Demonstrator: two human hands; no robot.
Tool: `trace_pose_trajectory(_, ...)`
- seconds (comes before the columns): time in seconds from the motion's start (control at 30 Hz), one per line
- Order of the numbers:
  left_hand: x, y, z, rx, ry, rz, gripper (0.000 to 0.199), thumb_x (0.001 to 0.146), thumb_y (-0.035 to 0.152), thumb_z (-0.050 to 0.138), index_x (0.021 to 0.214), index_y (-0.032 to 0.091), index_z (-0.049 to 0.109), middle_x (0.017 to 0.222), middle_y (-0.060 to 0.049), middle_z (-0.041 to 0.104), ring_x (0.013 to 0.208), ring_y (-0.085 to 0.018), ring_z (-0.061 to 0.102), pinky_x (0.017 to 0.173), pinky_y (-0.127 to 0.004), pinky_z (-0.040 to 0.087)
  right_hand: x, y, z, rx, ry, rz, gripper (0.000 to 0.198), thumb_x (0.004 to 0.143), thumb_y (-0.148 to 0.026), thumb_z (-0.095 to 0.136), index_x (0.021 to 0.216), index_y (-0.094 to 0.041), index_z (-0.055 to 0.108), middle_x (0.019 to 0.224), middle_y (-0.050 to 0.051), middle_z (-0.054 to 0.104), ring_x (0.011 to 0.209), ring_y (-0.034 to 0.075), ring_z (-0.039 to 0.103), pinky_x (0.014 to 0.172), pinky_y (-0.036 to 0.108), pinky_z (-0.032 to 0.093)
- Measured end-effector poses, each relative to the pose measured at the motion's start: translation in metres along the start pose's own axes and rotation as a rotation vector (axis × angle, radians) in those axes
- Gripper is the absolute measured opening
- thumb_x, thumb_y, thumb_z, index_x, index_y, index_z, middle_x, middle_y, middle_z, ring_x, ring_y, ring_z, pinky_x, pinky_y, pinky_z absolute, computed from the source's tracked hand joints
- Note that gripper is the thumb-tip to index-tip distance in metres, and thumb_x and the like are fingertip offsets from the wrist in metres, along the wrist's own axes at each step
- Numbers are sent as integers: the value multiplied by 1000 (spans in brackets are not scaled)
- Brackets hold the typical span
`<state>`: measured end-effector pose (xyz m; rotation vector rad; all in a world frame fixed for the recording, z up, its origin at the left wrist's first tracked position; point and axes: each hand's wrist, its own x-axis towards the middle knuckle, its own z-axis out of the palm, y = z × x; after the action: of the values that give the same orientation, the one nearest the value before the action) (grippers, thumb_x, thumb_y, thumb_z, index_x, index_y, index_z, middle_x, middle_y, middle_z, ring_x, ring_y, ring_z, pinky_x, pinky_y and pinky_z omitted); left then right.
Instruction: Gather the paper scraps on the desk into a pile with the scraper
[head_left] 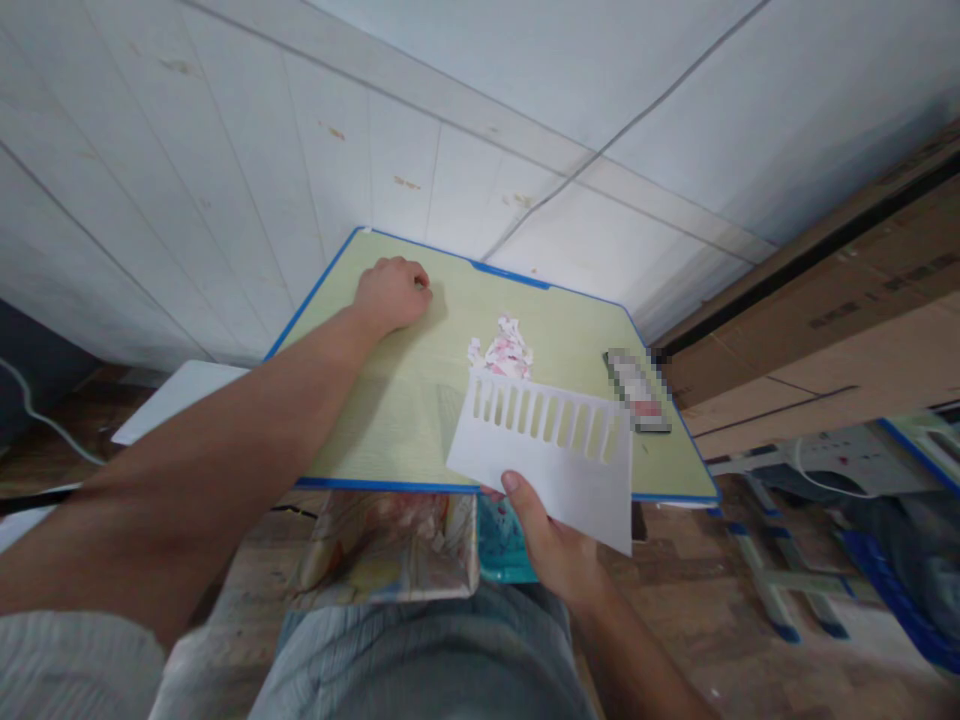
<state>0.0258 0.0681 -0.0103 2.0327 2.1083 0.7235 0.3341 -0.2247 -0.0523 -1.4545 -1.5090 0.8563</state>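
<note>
My right hand grips the near edge of a white card with a row of long slots, thumb on top. The card is held tilted over the front edge of the table, and the green top shows through its slots. Just beyond its far edge lies a small heap of white and pink scraps. My left hand rests on the far left of the tabletop with its fingers curled in. Whatever may be inside those fingers is hidden.
The green table has a blue rim and stands against a white panelled wall. A blurred-out phone-like object lies at its right side. Cardboard boxes stand to the right. Below the front edge hang a patterned bag and a teal pouch.
</note>
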Motion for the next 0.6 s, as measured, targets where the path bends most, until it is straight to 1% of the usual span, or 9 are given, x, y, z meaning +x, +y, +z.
trace_pose_trajectory(0.07, 0, -1, 1, 9, 6, 7, 44, 105, 33, 58, 135, 21, 88, 151, -19, 81, 149, -43, 68, 129, -56, 56, 4, -6, 8, 21, 24, 26, 48, 106, -76, 89, 123, -33, 100, 134, 9, 97, 136, 39, 88, 140, 57, 60)
trace_pose_trajectory(0.13, 2, -2, 2, 12, 17, 18, 43, 105, 35, 59, 133, 21, 89, 149, -18, 82, 148, -44, 69, 129, -58, 56, 7, -12, 9, 56, 35, 0, 45, 107, -72, 89, 120, -31, 100, 129, 10, 97, 129, 38, 90, 134, 55, 64)
trace_pose_trajectory(0.2, 4, -3, 4, 5, 26, 25, 42, 103, 37, 62, 131, 22, 89, 146, -17, 83, 148, -45, 68, 129, -59, 56, 10, -17, 5, 76, -11, -42, 37, 107, -66, 91, 107, -30, 99, 112, 9, 98, 114, 37, 92, 121, 52, 72)
trace_pose_trajectory(0.27, 6, -4, 5, -5, 27, 19, 40, 103, 37, 64, 130, 23, 89, 146, -17, 83, 149, -45, 68, 131, -60, 55, 14, -20, 1, 104, -111, -57, 40, 109, -64, 88, 88, -30, 93, 89, 8, 93, 92, 34, 90, 103, 49, 78)
trace_pose_trajectory(0.3, 6, -4, 5, -8, 25, 13, 39, 103, 37, 65, 130, 23, 89, 147, -18, 83, 150, -45, 68, 132, -60, 54, 16, -22, 1, 128, -102, -56, 45, 111, -65, 86, 83, -30, 90, 81, 7, 90, 82, 33, 88, 95, 48, 78)
trace_pose_trajectory(0.37, 4, -3, 3, -14, 22, 6, 38, 104, 35, 65, 129, 22, 90, 150, -19, 82, 152, -45, 68, 133, -61, 53, 21, -24, 3, 164, -60, -59, 50, 111, -68, 84, 79, -30, 87, 77, 7, 88, 76, 32, 86, 90, 47, 78)
trace_pose_trajectory(0.5, -9, 4, -5, -6, 47, 38, 40, 105, 37, 64, 132, 24, 90, 152, -19, 82, 153, -46, 68, 134, -62, 52, 21, -22, 5, 187, 25, -100, 52, 106, -73, 86, 76, -30, 85, 77, 7, 87, 79, 32, 85, 98, 51, 78)
trace_pose_trajectory(0.57, -22, 8, -10, 41, 53, 58, 43, 104, 40, 63, 134, 24, 90, 152, -20, 83, 152, -47, 68, 133, -63, 52, 15, -16, 0, 189, 78, -124, 48, 103, -73, 87, 81, -30, 88, 82, 8, 89, 86, 35, 88, 109, 56, 76)
trace_pose_trajectory(0.6, -30, 10, -14, 72, 44, 66, 45, 103, 41, 63, 135, 23, 90, 152, -20, 83, 152, -47, 68, 132, -63, 53, 11, -12, -4, 178, 101, -138, 46, 102, -73, 88, 86, -31, 90, 89, 9, 92, 95, 37, 90, 119, 59, 72)
